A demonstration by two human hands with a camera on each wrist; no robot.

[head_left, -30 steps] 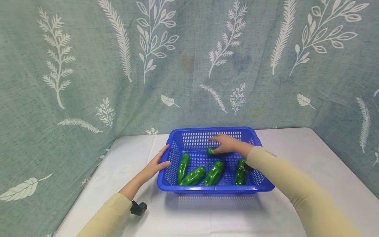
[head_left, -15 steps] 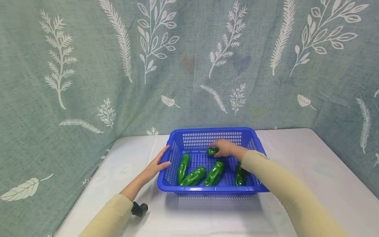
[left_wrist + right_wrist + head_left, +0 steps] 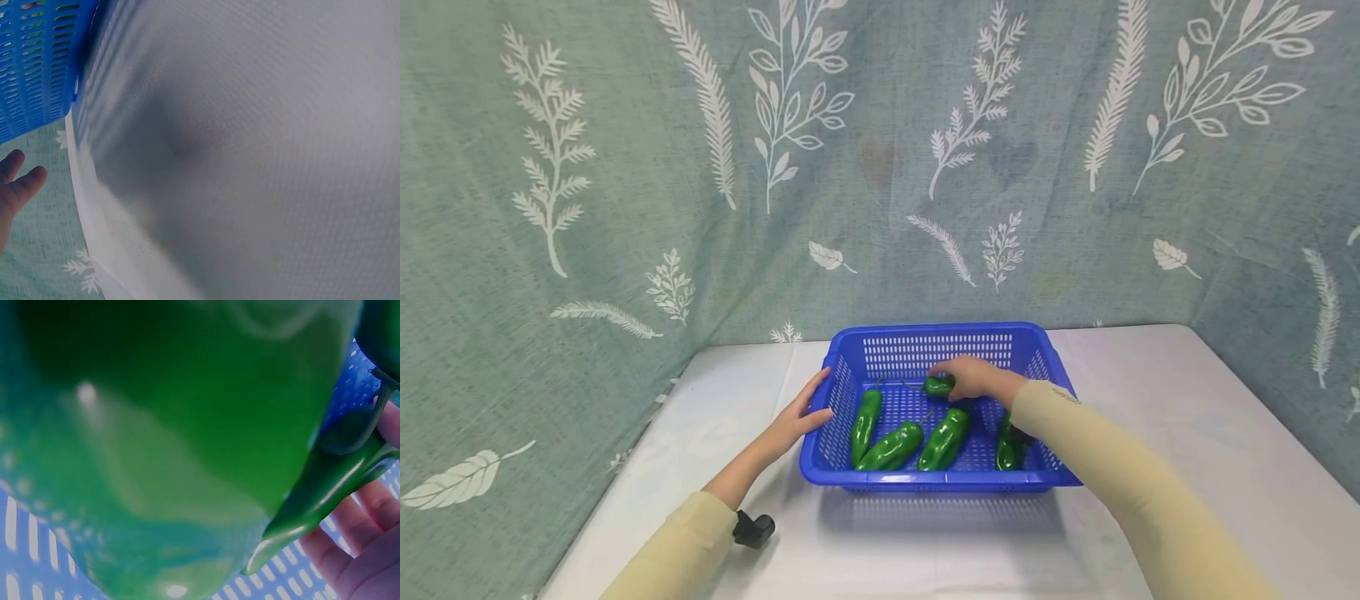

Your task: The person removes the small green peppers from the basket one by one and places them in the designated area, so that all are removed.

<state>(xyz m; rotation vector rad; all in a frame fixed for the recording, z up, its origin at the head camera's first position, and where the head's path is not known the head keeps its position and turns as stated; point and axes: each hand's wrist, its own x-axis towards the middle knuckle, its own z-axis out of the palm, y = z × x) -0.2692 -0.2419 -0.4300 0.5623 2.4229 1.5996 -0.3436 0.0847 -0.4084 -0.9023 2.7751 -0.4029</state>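
Observation:
A blue plastic basket [image 3: 947, 477] stands on the white tabletop, with green peppers lying inside. At its left side, my left hand [image 3: 790, 423] rests against the rim with fingers straight and spread; two fingertips show beside the basket wall [image 3: 37, 69] in the left wrist view. My right hand [image 3: 973, 377] reaches into the back of the basket and grips a green pepper [image 3: 937, 386]. In the right wrist view, fingers [image 3: 359, 525] lie along one side of that pepper [image 3: 319, 500] and the thumb along the other. Another pepper [image 3: 187, 444] fills much of that view, blurred.
Across the basket floor lie a slim pepper [image 3: 866, 423] at the left, two plump ones, the pepper [image 3: 891, 447] and the pepper [image 3: 944, 439], and one [image 3: 1009, 446] partly under my right sleeve. A patterned green cloth [image 3: 880, 167] hangs behind the table.
My right hand has come down slightly onto the pepper at the back and closed around it; the right forearm shifted a little left. My left hand stays at the rim.

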